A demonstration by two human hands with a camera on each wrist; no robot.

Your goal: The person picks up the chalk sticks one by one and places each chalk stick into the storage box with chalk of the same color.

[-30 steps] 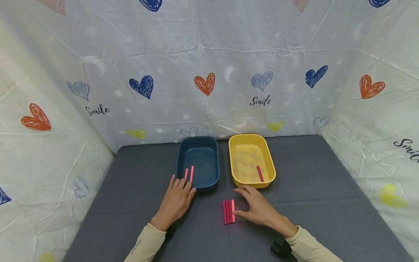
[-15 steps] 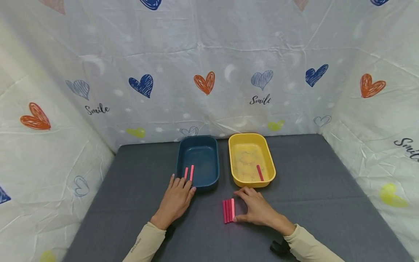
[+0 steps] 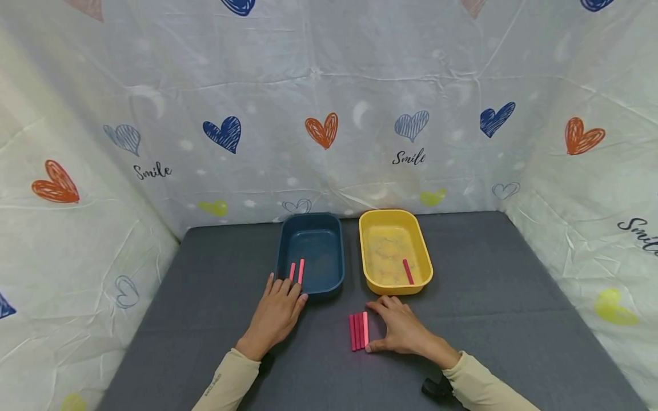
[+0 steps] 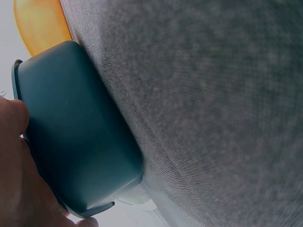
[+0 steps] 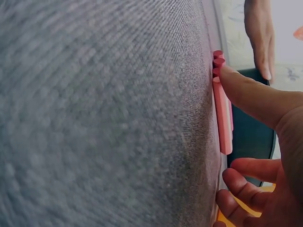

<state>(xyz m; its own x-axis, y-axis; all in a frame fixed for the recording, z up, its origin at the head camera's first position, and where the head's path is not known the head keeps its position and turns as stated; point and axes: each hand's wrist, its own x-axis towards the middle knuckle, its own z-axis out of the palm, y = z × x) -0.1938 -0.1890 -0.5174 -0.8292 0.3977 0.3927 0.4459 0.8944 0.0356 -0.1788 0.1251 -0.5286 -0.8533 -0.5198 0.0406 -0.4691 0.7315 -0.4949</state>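
My left hand [image 3: 275, 319] rests on the near left rim of a dark blue bin [image 3: 336, 245], fingers over the edge. Inside lie two light pink sticks [image 3: 301, 271]. My right hand [image 3: 408, 331] spans the row of sticks on the cloth. Its thumb [image 5: 246, 92] touches the near end of the row, while the index finger [image 5: 255, 168] sits just off the far end, with a small gap. A light pink stick [image 5: 222, 118] forms the right side of this row; several dark pink sticks [image 3: 356, 332] lie against it.
A yellow bin [image 3: 426, 257] stands right of the blue one, with one dark red stick [image 3: 408, 272] in it. Grey cloth covers the table [image 3: 493, 319]. A white printed curtain [image 3: 360, 85] closes off the back and sides. A black object [image 3: 437, 389] is at the right wrist.
My right thumb has slid down to the near end of the light pink stick, and the fingers have come slightly nearer the row. The left hand stays on the blue bin.
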